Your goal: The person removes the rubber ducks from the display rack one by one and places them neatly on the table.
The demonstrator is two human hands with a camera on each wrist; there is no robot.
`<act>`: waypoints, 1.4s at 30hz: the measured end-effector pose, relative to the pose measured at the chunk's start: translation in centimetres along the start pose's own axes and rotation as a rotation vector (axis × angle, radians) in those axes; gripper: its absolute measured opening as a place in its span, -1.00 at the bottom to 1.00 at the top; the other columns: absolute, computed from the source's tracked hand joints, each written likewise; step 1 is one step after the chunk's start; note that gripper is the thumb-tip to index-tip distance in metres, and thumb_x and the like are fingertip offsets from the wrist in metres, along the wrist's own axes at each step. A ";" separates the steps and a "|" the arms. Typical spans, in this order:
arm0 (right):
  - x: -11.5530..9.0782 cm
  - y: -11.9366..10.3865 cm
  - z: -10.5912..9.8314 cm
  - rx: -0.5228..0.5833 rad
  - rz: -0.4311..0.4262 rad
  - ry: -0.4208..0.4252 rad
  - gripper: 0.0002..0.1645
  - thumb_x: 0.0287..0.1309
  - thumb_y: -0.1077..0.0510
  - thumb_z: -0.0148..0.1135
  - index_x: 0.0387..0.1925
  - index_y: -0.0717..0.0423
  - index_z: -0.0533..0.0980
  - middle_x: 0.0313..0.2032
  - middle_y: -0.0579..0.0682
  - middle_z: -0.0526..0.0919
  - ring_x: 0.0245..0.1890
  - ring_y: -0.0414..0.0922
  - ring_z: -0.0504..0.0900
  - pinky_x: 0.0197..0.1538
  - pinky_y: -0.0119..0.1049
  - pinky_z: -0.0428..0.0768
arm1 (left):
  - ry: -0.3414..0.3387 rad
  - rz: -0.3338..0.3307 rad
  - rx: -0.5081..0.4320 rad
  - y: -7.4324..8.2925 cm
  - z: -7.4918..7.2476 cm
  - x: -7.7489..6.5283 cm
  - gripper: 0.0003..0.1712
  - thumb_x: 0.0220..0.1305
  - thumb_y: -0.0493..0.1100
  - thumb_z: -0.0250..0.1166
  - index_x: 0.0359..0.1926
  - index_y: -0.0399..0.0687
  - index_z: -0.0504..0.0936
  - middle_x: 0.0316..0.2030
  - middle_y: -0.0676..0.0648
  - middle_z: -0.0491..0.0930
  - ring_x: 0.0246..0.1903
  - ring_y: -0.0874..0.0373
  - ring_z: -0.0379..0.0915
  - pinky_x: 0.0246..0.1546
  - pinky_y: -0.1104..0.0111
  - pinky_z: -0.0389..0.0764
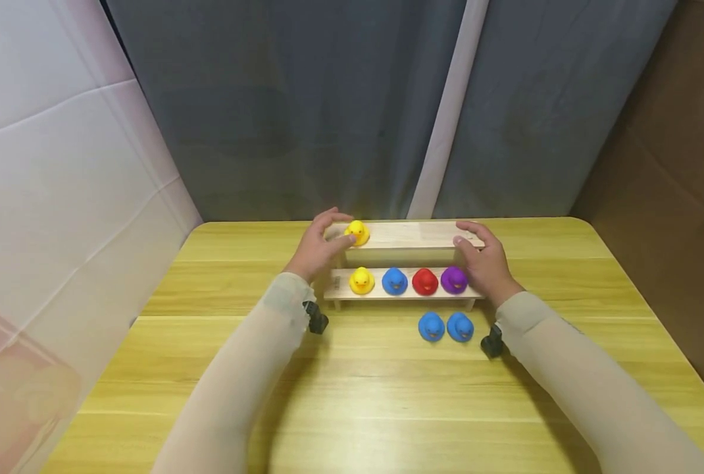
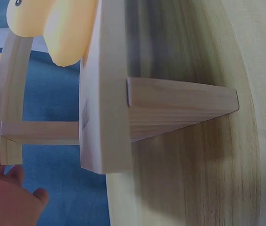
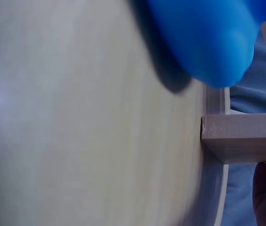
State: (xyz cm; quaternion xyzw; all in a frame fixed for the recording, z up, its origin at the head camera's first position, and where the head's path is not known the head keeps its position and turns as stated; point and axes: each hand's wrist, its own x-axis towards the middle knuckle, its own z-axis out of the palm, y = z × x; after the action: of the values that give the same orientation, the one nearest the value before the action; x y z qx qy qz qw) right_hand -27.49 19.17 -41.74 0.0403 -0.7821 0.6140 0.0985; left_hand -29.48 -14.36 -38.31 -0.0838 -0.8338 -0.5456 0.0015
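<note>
A two-tier wooden display stand [image 1: 414, 236] stands near the table's back edge. My left hand [image 1: 318, 247] holds the left end of its upper board, thumb at the front beside a yellow rubber duck [image 1: 358, 232]. At the right end, my right hand [image 1: 491, 266] grips the same board between thumb and fingers. On the lower board sit a yellow duck [image 1: 361, 281], a blue duck [image 1: 395, 281], a red duck [image 1: 425, 282] and a purple duck [image 1: 454, 280]. In the left wrist view, my left fingers [image 2: 16, 175] meet the upper board's end.
Two blue ducks, a left one [image 1: 431, 326] and a right one [image 1: 460, 327], sit on the wooden table [image 1: 376, 395] in front of the stand. Behind the table hangs a grey curtain [image 1: 293, 118]. A white cloth wall [image 1: 62, 197] is at left, a brown one [image 1: 654, 164] at right.
</note>
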 end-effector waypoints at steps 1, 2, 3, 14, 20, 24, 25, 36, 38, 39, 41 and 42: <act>-0.1 -0.3 0.0 -0.003 -0.001 -0.002 -0.45 0.48 0.15 0.19 0.40 0.24 0.46 0.47 0.17 0.43 0.40 0.00 0.34 0.44 -0.20 0.25 | -0.002 -0.003 0.002 0.0 0.0 0.0 -0.52 0.37 -0.02 0.41 0.28 0.08 0.63 0.65 -0.03 0.08 0.64 -0.17 -0.12 0.58 -0.23 -0.10; 0.0 -0.2 0.0 -0.001 0.002 -0.001 -0.46 0.47 0.16 0.19 0.40 0.23 0.47 0.47 0.16 0.44 0.39 0.00 0.35 0.44 -0.19 0.25 | -0.005 -0.005 0.002 0.0 0.0 0.0 -0.52 0.37 -0.02 0.40 0.27 0.08 0.63 0.65 -0.03 0.08 0.64 -0.17 -0.12 0.58 -0.23 -0.10; 0.1 0.1 0.0 -0.001 0.004 0.001 -0.46 0.47 0.16 0.20 0.40 0.22 0.47 0.46 0.15 0.44 0.38 -0.01 0.35 0.44 -0.19 0.25 | -0.008 -0.009 0.003 0.0 0.0 0.0 -0.53 0.37 -0.02 0.40 0.27 0.09 0.63 0.65 -0.04 0.08 0.64 -0.17 -0.12 0.58 -0.24 -0.10; 0.8 1.9 0.2 0.003 -0.010 0.012 -0.47 0.48 0.12 0.22 0.39 0.15 0.50 0.45 0.10 0.47 0.33 -0.10 0.37 0.41 -0.24 0.26 | -0.002 0.010 0.022 0.1 0.3 0.0 -0.62 0.38 -0.06 0.41 0.18 0.04 0.67 0.63 -0.07 0.14 0.62 -0.18 -0.06 0.58 -0.21 -0.05; -0.4 -0.4 0.4 0.022 -0.043 0.008 -0.49 0.47 0.17 0.21 0.35 0.27 0.50 0.40 0.23 0.48 0.14 -0.22 0.42 0.27 -0.39 0.30 | 0.029 0.040 -0.027 0.2 0.2 -0.2 -0.60 0.35 -0.08 0.41 0.18 -0.02 0.67 0.59 -0.06 0.21 0.61 -0.12 -0.01 0.61 -0.11 -0.03; -0.7 -0.8 0.4 0.016 -0.047 0.007 -0.48 0.47 0.16 0.20 0.36 0.27 0.49 0.39 0.24 0.49 0.08 -0.26 0.42 0.24 -0.40 0.31 | 0.063 0.055 -0.058 1.0 0.2 -0.6 -0.60 0.35 -0.07 0.42 0.17 -0.03 0.67 0.55 -0.02 0.29 0.60 -0.06 0.02 0.61 -0.09 -0.04; -0.7 -0.8 0.4 0.015 -0.044 0.006 -0.48 0.47 0.16 0.20 0.36 0.27 0.49 0.39 0.23 0.49 0.09 -0.24 0.42 0.25 -0.40 0.31 | 0.071 0.061 -0.066 1.3 0.2 -0.7 -0.60 0.35 -0.07 0.42 0.16 -0.03 0.67 0.54 -0.01 0.31 0.60 -0.05 0.03 0.61 -0.09 -0.03; -0.7 -0.9 0.4 0.016 -0.016 0.008 -0.49 0.45 0.20 0.22 0.35 0.28 0.50 0.40 0.20 0.50 0.26 -0.09 0.39 0.37 -0.29 0.30 | 0.080 0.149 -0.135 2.7 0.3 -2.1 -0.62 0.37 -0.16 0.41 0.16 -0.11 0.65 0.39 -0.03 0.51 0.49 0.06 0.26 0.55 -0.01 0.17; -0.7 -0.9 0.5 0.019 -0.017 0.009 -0.49 0.45 0.20 0.22 0.35 0.29 0.50 0.40 0.20 0.50 0.30 -0.06 0.38 0.42 -0.23 0.27 | 0.078 0.146 -0.143 3.0 0.4 -2.4 -0.62 0.37 -0.15 0.41 0.17 -0.09 0.65 0.37 -0.02 0.53 0.45 0.05 0.30 0.52 -0.03 0.23; -0.7 -0.9 0.5 0.019 -0.017 0.010 -0.49 0.45 0.20 0.22 0.34 0.28 0.50 0.40 0.20 0.50 0.30 -0.07 0.37 0.42 -0.23 0.26 | 0.074 0.144 -0.154 3.2 0.4 -2.7 -0.61 0.36 -0.16 0.41 0.18 -0.09 0.65 0.35 -0.02 0.53 0.44 0.04 0.31 0.50 -0.03 0.26; -0.7 -0.8 0.5 0.020 -0.014 0.010 -0.49 0.45 0.20 0.23 0.35 0.28 0.50 0.40 0.20 0.50 0.29 -0.08 0.37 0.41 -0.26 0.26 | 0.062 0.134 -0.174 3.5 0.6 -3.1 -0.61 0.36 -0.17 0.41 0.18 -0.07 0.65 0.32 -0.02 0.55 0.38 0.01 0.38 0.46 -0.02 0.34; -0.6 -0.7 0.5 0.019 -0.012 0.011 -0.49 0.45 0.19 0.23 0.35 0.27 0.50 0.40 0.19 0.50 0.29 -0.09 0.38 0.40 -0.27 0.26 | 0.056 0.129 -0.180 3.7 0.7 -3.3 -0.61 0.36 -0.17 0.42 0.18 -0.06 0.65 0.30 -0.02 0.56 0.36 0.01 0.40 0.43 0.00 0.39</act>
State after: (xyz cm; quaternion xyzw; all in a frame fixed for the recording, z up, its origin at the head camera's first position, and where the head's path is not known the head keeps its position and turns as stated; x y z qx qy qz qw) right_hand -26.77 18.51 -41.26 0.0428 -0.7754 0.6210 0.1060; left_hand -25.67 -12.79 -35.55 -0.1217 -0.7739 -0.6193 0.0523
